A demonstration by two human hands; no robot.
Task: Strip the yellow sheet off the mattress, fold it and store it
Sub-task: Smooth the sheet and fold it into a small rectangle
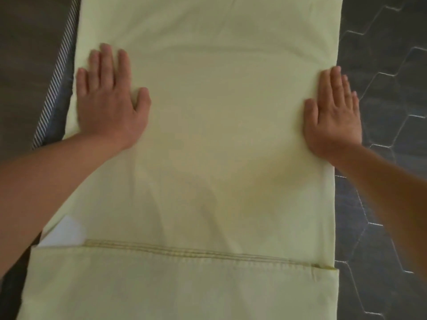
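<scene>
The left hand (pixel 108 98) lies flat, fingers straight and slightly spread, pressing on the yellow sheet (pixel 208 112) near its left edge; the right hand (pixel 332 112) is flat too, fingers together, resting on the right edge where the cloth meets the dark hexagon-patterned surface (pixel 381 100) beneath. Neither hand grips anything. The sheet lies between them as a long folded band running away from the person, with a stitched hem (pixel 196 251) crossing it nearer the body and a small white tag (pixel 63 234) showing at the left. A striped cloth (pixel 55 88) peeks out beside the left edge. The sheet looks thin, light and limp, so it will likely sag and slide out of alignment if lifted from the middle; pinching both layers at the corners or along the side edges seems the surest hold for the next fold.
</scene>
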